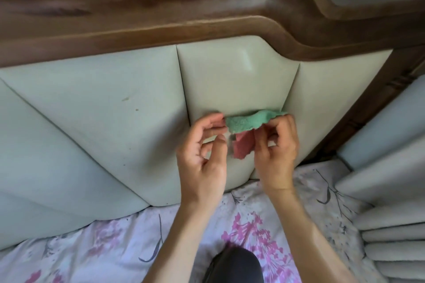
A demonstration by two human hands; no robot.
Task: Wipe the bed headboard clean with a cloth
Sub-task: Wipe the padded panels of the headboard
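Headboard [115, 103] not yet touched: cloth [243, 121] held before it, right hand [276, 151] pinching, left hand [202, 147] curled beside, grip unclear, apparently refolding.

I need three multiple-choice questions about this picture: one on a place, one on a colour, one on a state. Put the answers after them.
1. Where are the small brown marks on the headboard?
A) on the wooden frame
B) on the padded panel, left of the cloth in the picture
C) on the bedsheet

2. Which colours does the cloth have?
A) blue and white
B) all yellow
C) green and pink

3. How is the cloth now?
A) held up by the right hand
B) lying flat on the bedsheet
C) hanging over the wooden frame

Answers: 1 B, the marks sit on pale padding; 2 C, a green part above a pink part; 3 A, the fingers pinch it in front of the padding.
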